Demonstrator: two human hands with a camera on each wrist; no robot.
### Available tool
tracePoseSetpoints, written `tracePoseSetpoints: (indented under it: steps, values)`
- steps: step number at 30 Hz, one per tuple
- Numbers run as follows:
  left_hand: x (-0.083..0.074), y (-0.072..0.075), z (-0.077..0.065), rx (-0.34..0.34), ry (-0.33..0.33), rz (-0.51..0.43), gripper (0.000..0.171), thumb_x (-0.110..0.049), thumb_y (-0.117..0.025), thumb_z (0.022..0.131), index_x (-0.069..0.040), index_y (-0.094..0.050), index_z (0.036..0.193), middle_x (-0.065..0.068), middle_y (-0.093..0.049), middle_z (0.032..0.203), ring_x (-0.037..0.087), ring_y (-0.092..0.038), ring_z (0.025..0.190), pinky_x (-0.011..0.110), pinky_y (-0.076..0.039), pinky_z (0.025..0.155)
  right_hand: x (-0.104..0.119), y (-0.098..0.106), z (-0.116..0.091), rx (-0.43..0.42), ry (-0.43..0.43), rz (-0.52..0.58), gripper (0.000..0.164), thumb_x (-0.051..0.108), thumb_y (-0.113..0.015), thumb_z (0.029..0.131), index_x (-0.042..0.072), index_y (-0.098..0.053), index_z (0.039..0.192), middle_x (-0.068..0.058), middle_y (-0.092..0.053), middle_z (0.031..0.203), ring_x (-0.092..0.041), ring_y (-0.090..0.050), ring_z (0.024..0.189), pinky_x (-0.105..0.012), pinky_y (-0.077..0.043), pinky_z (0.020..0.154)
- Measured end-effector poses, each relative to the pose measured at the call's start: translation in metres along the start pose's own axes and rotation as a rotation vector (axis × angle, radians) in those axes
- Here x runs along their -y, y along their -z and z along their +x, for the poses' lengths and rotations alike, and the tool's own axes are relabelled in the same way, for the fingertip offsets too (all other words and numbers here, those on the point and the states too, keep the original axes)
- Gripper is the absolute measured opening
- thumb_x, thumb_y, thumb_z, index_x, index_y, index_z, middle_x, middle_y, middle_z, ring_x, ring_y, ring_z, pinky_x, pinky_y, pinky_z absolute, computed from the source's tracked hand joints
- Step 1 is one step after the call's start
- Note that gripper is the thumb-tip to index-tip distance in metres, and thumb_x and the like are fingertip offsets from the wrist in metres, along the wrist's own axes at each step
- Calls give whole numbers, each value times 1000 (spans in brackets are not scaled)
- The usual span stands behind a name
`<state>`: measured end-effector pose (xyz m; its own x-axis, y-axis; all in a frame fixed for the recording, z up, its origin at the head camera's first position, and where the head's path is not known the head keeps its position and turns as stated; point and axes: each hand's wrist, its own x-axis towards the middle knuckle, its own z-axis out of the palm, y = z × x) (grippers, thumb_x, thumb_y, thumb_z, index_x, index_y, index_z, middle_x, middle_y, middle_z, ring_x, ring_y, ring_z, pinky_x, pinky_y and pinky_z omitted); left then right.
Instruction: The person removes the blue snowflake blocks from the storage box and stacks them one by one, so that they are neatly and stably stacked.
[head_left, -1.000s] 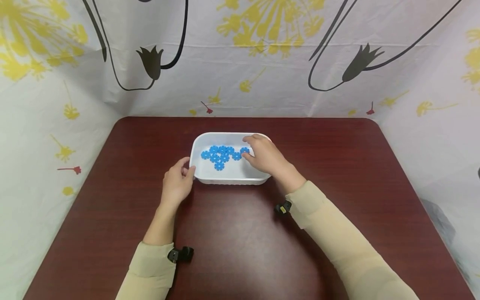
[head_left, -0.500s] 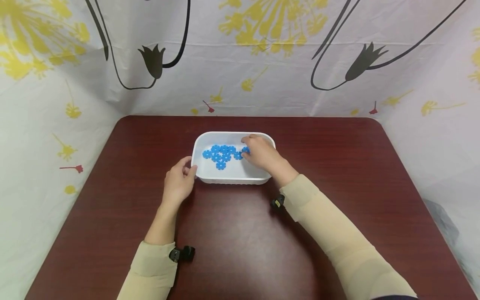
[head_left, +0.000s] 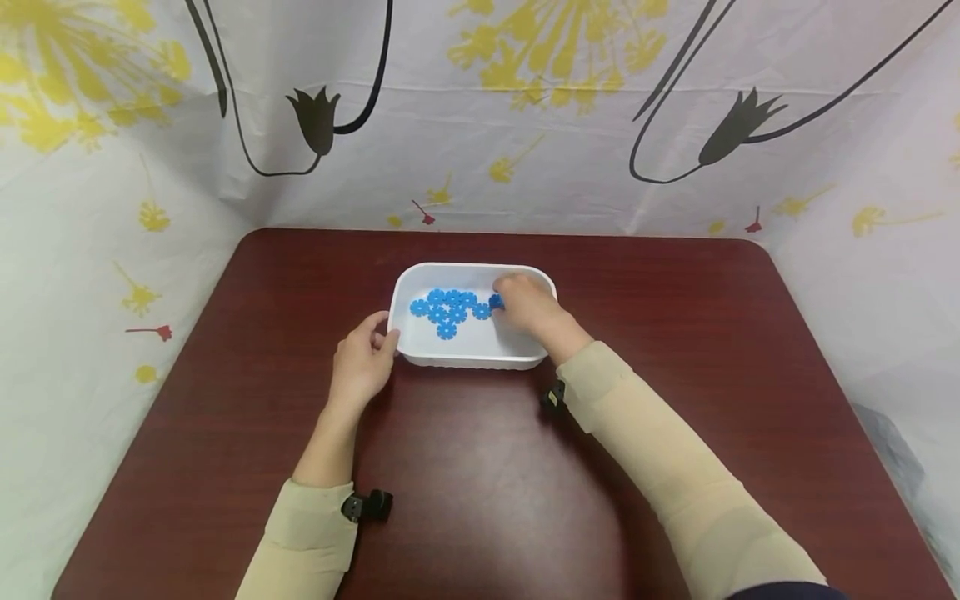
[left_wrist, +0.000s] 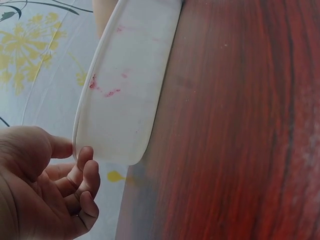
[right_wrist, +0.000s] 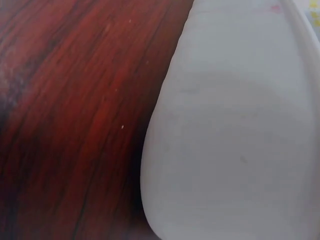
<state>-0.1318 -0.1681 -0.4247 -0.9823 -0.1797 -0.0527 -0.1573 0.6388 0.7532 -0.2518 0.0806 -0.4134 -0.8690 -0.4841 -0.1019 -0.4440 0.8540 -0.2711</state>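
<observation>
A white plastic tray (head_left: 472,362) stands on the table, holding several blue notched building discs (head_left: 447,331) shaped like flowers. My left hand (head_left: 363,358) grips the tray's left end. In the left wrist view, that hand's thumb and curled fingers meet at the tray's rim (left_wrist: 80,100). Inside the right half of the tray, my right hand (head_left: 528,304) is lowered with its fingers bent around the rightmost blue disc (head_left: 496,301), which it partly hides. The right wrist view has only the outer wall of the tray (right_wrist: 230,130), without the hand.
The dark red wooden table (head_left: 480,467) spreads around the tray. Behind it hangs a white cloth (head_left: 570,183) printed with flowers, which also covers both sides. Each wrist bears a small black camera (head_left: 367,506).
My right hand has sunk lower into the tray, its fingers drawing in around the rightmost disc. The left hand keeps its grip on the tray's end. The head view has shifted slightly.
</observation>
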Motion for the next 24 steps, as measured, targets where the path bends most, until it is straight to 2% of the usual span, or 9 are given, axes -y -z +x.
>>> tracePoseSetpoints:
  steps: [11,17,24]
  values:
    - [0,1,1,7,1,-1,46,-27,-56,104,-6,-52,145,12,-67,88,27,-60,76,38,-46,71,-6,-4,6,45,-9,-33,21,15,-72,93,3,-69,109,-12,-69,106,-27,-59,104,-41,-47,97]
    - [0,1,0,9,-4,1,46,-27,-56,104,-5,-52,145,12,-67,88,27,-60,76,39,-47,71,-5,-2,5,81,-30,-61,25,18,-73,93,0,-68,110,-14,-67,105,-26,-56,98,-41,-47,94]
    - [1,1,1,7,1,4,46,-26,-57,104,-5,-52,145,12,-67,89,27,-60,76,39,-47,71,-3,-2,5,87,-17,-51,20,14,-72,92,-2,-69,103,-14,-65,100,-27,-55,95,-40,-47,93]
